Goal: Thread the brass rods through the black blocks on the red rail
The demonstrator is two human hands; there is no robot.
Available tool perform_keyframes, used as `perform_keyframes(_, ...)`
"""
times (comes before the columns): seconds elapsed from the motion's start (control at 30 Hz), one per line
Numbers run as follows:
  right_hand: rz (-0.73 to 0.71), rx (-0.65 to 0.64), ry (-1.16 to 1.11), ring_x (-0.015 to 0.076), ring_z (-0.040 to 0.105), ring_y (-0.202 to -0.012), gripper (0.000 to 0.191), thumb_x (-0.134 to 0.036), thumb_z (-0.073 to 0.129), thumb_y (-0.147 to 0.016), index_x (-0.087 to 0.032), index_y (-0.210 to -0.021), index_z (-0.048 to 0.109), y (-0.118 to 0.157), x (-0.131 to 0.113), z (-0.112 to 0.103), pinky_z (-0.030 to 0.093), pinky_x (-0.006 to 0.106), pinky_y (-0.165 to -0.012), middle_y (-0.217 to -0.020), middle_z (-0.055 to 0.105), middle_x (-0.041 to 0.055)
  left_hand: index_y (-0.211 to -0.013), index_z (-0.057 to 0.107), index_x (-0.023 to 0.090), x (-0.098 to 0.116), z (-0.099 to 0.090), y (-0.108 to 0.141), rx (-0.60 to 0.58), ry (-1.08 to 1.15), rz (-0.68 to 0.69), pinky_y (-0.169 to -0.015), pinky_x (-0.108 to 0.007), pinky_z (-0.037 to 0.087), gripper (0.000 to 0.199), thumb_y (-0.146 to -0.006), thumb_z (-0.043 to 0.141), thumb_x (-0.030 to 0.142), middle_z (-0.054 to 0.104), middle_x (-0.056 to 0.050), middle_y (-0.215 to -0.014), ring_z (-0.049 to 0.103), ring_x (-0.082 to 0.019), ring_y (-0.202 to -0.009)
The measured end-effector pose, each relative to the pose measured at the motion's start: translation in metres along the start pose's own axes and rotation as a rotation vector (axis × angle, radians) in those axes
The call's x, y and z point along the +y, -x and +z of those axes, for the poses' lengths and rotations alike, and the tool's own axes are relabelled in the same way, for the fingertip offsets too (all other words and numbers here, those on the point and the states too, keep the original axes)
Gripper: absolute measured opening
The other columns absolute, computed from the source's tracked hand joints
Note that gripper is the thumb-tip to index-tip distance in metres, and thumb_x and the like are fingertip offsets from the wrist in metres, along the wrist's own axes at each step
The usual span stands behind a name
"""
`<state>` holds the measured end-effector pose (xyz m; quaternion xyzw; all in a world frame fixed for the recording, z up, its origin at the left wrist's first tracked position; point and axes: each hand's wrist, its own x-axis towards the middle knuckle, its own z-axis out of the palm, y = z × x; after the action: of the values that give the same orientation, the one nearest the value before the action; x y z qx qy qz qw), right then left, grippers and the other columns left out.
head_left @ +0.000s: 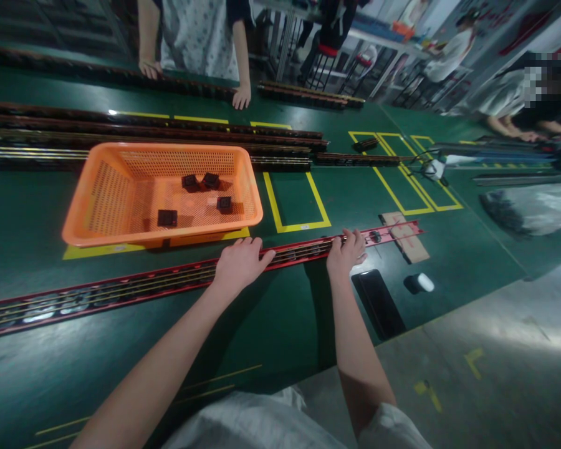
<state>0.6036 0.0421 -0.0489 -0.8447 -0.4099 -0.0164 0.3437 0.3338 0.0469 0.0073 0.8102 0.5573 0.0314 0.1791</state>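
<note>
A long red rail [135, 284] with thin brass-coloured strips along its inside lies across the green table [280, 324] in front of me. My left hand [240, 265] is closed over the rail near its middle, the thumb reaching right along it and the other fingertips curled over the far side. Further right, my right hand [346, 252] grips the same rail, its fingers bent over the top edge. Past that hand, the rail's right end rests on a small brown cardboard piece [414, 246]. What lies under my palms is hidden.
Behind the rail stands an orange basket [163, 237] with several black blocks [167, 217]. Long dark rails [206, 134] lie beyond it. A black phone [378, 305] and a white earbud case [425, 282] are at right. Across the table, a person's hand [242, 96] rests near the rails.
</note>
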Motion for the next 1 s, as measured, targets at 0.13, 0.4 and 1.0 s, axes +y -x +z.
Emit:
perform_keyframes(0.13, 0.008, -0.014, 0.009, 0.0323, 0.030, -0.146, 0.038, -0.032, 0.038, -0.089, -0.025, -0.118, 0.062, 0.0000, -0.0008, -0.0002, 0.011, 0.073, -0.114, -0.152, 0.044, 0.0118, -0.100, 0.060, 0.019, -0.0005, 0.0000, -0.0005, -0.013, -0.001, -0.008, -0.076, -0.039, 0.052, 0.051, -0.097, 0.031, 0.061, 0.068, -0.012, -0.103, 0.063, -0.029, -0.100)
perform_keyframes(0.4, 0.008, -0.017, -0.018, 0.0327, 0.029, -0.147, 0.039, -0.034, 0.039, -0.088, -0.025, -0.118, 0.062, 0.0006, -0.0003, -0.0009, 0.009, 0.074, -0.114, -0.153, 0.043, 0.0125, -0.099, 0.059, 0.020, -0.0014, 0.0043, -0.0007, 0.026, 0.013, -0.008, -0.076, -0.039, 0.051, 0.049, -0.097, 0.033, 0.062, 0.068, -0.011, -0.101, 0.063, -0.028, -0.098)
perform_keyframes(1.0, -0.020, 0.020, -0.023, 0.0342, 0.028, -0.148, 0.038, -0.038, 0.039, -0.091, -0.023, -0.115, 0.064, 0.0004, 0.0009, 0.0009, 0.010, 0.073, -0.114, -0.153, 0.044, 0.0142, -0.102, 0.062, 0.016, -0.0003, 0.0052, 0.0025, 0.065, -0.080, 0.085, -0.076, -0.035, 0.050, 0.052, -0.102, 0.025, 0.053, 0.066, -0.012, -0.103, 0.063, -0.026, -0.098)
